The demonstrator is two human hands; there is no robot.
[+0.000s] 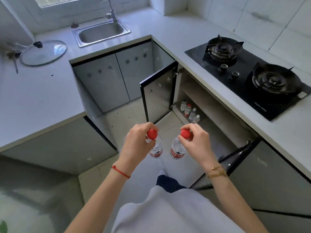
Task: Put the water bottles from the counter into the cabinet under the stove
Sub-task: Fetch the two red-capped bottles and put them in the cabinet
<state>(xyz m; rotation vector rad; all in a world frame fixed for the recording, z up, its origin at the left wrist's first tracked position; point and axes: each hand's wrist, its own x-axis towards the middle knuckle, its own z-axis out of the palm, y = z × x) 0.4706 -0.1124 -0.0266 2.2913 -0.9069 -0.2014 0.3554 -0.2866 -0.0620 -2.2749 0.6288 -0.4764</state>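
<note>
Nearest to the camera, the person's leg in light trousers and a dark sock stands on the floor (131, 115) between the two runs of cabinets. Just above it, the left hand (136, 143) holds the left bottle (156, 148) by the neck, with the fingers (148, 126) closed around it just under the red cap. A red string is tied around this wrist. Beside it, the right hand (193, 142) holds the right bottle (177, 151) in the same way, fingers (193, 127) pinched at the red cap, and gold bracelets are on this wrist. Both bottles hang upright in the air over the floor, close together but apart, each with a red label low on its clear body.

To the right of the hands, the cabinet under the stove (210, 118) is open. Its left door (159, 95) swings out toward the middle of the kitchen, and the right door (235, 155) is also open, near the right wrist. Inside, at the left front corner of the cabinet bottom, stands a small group of bottles (189, 111); they look like water bottles, but they are too small to be sure.

Above the cabinet, the black gas stove (249, 76) with two burners sits in the surface (185, 41). Farther away, on the left part of the surface, a glass lid (43, 52) lies flat. At the far edge are the steel sink (101, 33) and the tap (112, 12), below the window.
</note>
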